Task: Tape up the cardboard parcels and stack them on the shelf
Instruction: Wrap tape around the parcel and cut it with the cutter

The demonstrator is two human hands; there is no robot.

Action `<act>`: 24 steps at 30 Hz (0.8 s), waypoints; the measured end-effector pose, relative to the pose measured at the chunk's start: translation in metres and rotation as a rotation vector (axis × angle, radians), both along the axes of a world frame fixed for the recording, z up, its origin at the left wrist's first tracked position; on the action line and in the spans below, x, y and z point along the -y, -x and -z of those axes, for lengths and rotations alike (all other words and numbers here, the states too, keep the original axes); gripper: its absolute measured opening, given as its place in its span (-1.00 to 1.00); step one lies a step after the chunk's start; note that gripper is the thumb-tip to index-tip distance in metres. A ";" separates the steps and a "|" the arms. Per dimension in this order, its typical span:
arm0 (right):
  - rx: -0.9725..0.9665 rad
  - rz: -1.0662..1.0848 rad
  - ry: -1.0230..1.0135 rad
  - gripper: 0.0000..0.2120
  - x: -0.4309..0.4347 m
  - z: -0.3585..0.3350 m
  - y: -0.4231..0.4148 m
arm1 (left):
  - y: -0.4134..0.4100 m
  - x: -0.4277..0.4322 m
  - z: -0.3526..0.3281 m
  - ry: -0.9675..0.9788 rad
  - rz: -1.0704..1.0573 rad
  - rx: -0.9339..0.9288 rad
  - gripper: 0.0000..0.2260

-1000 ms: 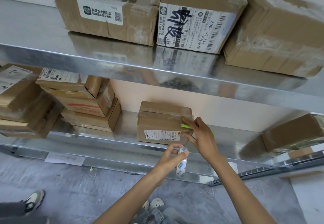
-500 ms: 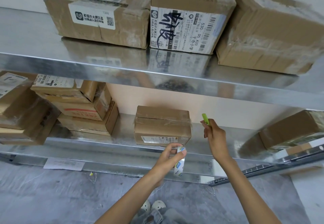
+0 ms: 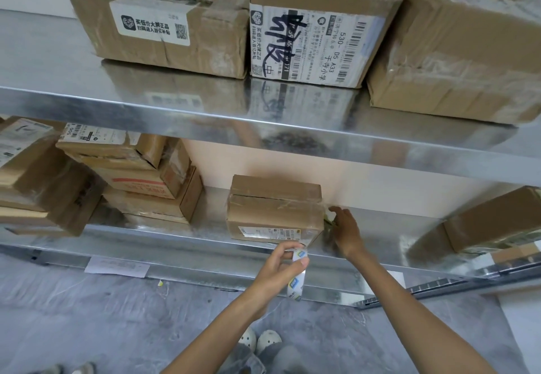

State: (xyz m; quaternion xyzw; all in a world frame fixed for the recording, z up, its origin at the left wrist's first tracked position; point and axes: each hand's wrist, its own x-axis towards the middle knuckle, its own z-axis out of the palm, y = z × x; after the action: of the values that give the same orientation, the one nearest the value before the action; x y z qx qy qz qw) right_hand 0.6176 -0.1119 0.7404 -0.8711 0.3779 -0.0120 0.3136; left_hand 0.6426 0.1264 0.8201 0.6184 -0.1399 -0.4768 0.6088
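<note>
While the head camera looks down along both bare forearms, a small cardboard parcel (image 3: 275, 209) sits on the lower shelf (image 3: 380, 236) of a metal rack, near its front edge and clear of the other boxes. Clear tape runs across its top and wraps over its right end. The left hand (image 3: 281, 268) is just below and in front of the parcel, thumb and fingers (image 3: 301, 262) pinching a roll of tape (image 3: 297, 280) that hangs down past the shelf edge. The right hand (image 3: 345, 233) reaches in at the parcel's right end, fingers curled around something small and greenish against the box side — it is blurred, and I cannot tell what it is. To the left on the same shelf stands a stack of parcels (image 3: 137, 174); far right lies another box (image 3: 494, 218). Three larger boxes sit side by side on the upper shelf (image 3: 87, 95), the middle one (image 3: 316, 28) carrying a big white label with black scrawl.
</note>
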 end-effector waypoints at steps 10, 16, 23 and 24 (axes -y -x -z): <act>0.545 0.164 0.334 -0.71 -0.034 -0.059 0.033 | -0.008 0.005 -0.032 0.161 0.062 0.156 -0.55; 0.692 0.110 -0.291 -0.89 -0.078 -0.136 0.020 | -0.030 0.023 -0.063 0.233 -0.017 0.341 -0.59; 0.599 -0.015 -0.545 -0.91 -0.079 -0.180 0.002 | -0.056 0.023 -0.077 0.198 0.029 0.681 -0.48; 0.585 -0.013 -0.604 -0.92 -0.079 -0.182 0.001 | -0.058 0.023 -0.077 0.187 0.042 0.702 -0.47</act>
State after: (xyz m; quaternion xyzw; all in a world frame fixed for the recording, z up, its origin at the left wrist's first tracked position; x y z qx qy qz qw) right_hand 0.6162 -0.0331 0.9223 -0.7024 0.2540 -0.1455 0.6488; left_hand 0.7005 0.1039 0.8973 0.6831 -0.3961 -0.2327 0.5677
